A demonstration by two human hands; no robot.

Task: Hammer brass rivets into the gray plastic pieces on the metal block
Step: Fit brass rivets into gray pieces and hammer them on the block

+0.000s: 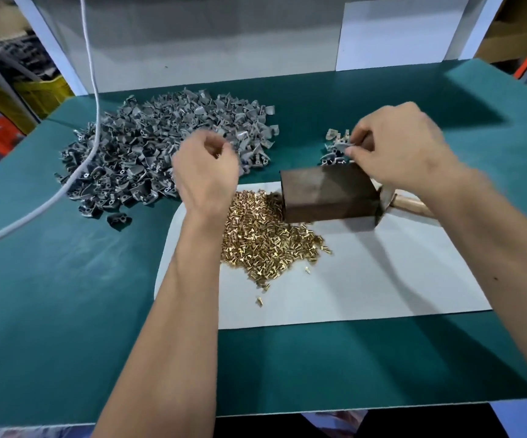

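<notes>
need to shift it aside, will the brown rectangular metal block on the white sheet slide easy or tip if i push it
The brown rectangular metal block looks solid, so probably heavy for its size and slow to slide. It sits low and broad on the white paper sheet, so tipping seems unlikely. Pushing it may drag the sheet and scatter the loose brass rivets touching its base.

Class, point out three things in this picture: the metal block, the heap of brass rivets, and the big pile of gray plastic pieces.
metal block (327,192): head view, on its brown front face.
brass rivets (265,238): head view, middle of the heap on the white sheet.
gray plastic pieces (148,147): head view, centre of the large pile left of the block.
</notes>
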